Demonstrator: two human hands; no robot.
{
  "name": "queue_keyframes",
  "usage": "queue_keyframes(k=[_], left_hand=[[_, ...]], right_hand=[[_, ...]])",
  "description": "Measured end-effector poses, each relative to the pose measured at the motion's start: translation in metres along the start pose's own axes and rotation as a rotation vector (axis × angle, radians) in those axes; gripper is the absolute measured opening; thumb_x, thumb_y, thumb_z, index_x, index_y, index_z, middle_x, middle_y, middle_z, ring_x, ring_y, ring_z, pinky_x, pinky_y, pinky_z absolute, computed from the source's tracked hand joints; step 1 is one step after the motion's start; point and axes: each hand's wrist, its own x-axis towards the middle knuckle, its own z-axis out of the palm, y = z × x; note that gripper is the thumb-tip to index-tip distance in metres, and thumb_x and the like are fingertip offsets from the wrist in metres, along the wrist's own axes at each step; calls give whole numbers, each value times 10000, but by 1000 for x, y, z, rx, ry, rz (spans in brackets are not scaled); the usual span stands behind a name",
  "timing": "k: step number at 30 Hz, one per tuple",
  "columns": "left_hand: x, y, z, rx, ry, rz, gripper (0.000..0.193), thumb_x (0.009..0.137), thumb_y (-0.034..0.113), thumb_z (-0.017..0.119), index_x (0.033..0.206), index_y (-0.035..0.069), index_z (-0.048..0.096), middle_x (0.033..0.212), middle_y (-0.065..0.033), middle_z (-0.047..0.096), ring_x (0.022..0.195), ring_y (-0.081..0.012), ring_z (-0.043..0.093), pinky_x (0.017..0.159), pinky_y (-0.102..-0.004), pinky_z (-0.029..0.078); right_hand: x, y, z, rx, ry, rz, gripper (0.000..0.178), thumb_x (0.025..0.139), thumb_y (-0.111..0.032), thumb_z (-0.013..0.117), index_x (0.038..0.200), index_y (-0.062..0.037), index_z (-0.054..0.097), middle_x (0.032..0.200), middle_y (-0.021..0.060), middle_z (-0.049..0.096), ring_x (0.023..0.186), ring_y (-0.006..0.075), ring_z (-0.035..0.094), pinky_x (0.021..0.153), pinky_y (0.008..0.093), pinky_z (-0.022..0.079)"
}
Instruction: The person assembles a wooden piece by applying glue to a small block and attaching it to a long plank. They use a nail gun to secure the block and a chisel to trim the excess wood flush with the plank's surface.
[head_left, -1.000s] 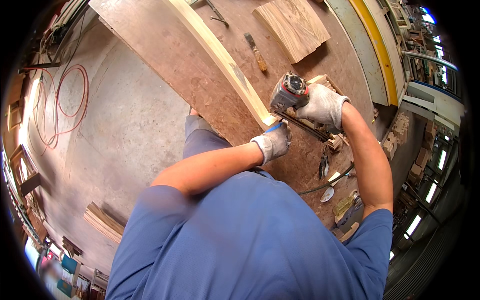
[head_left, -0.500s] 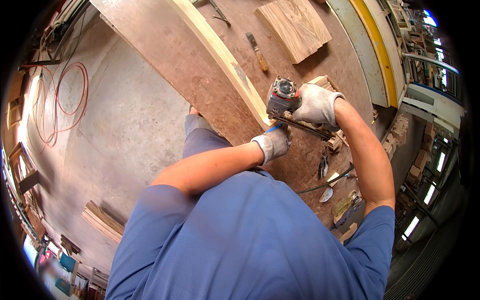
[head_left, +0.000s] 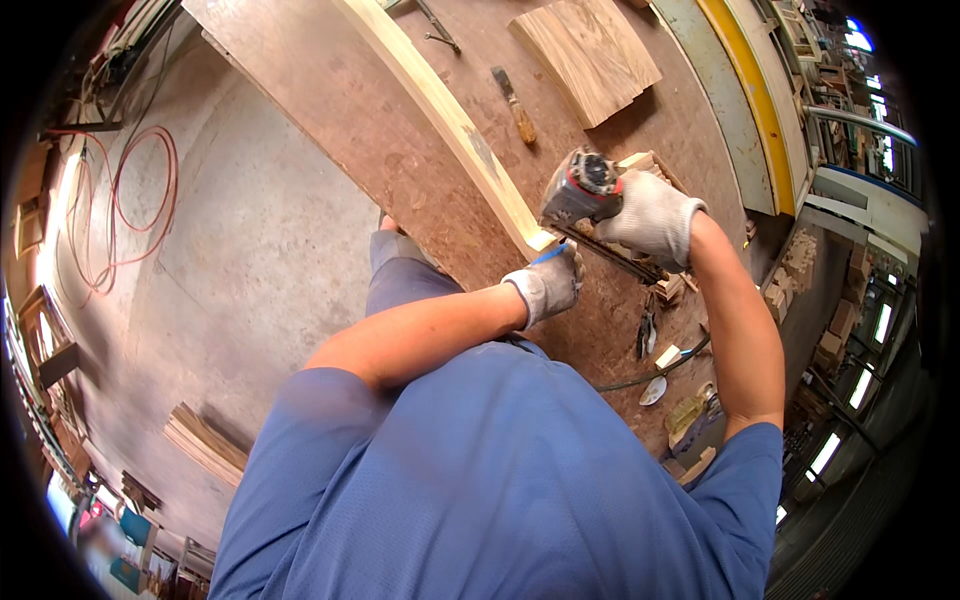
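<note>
My right hand [head_left: 650,217], in a white knit glove, is closed round the grip of a nail gun [head_left: 580,190] with a worn grey head and a long dark magazine. The gun's nose is just right of the near end of a long, pale wood strip [head_left: 462,135]. My left hand [head_left: 549,285], gloved too, is closed beside that end. A slim blue pen-like thing [head_left: 549,254] shows along its fingers; the fingertips are partly hidden. The strip runs away to the upper left across the brown workbench [head_left: 420,190].
A chisel-like tool [head_left: 514,105] with a wooden handle and a broad wood block [head_left: 588,60] lie farther back. Small wood pieces [head_left: 672,288], pliers [head_left: 647,333] and a dark hose [head_left: 650,378] are at the right. A reddish hose [head_left: 172,190] is coiled on the left floor.
My right hand has shifted slightly right, tilting the nail gun and drawing it off the strip's end, which shows more fully. My left hand and the strip have barely moved.
</note>
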Motion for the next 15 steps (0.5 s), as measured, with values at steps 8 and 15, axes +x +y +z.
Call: queue_keyframes(k=[8, 15], left_hand=[[-8, -14, -26, -84, -56, 31, 222, 991, 199, 625, 1148, 105, 750, 1193, -77, 747, 1198, -283, 686, 1111, -461, 468], [-25, -66, -48, -217, -68, -117, 289, 867, 106, 684, 1153, 93, 725, 1170, -152, 730, 1163, -347, 698, 1019, -476, 533]], right_hand=[[-127, -10, 11, 660, 292, 218, 405, 813, -102, 847, 1187, 19, 748, 1025, 58, 778, 949, 132, 678, 904, 340, 567], [-208, 51, 159, 888, 468, 531, 377, 854, -164, 839, 1201, -35, 769, 1047, 114, 800, 919, 215, 736, 874, 378, 591]])
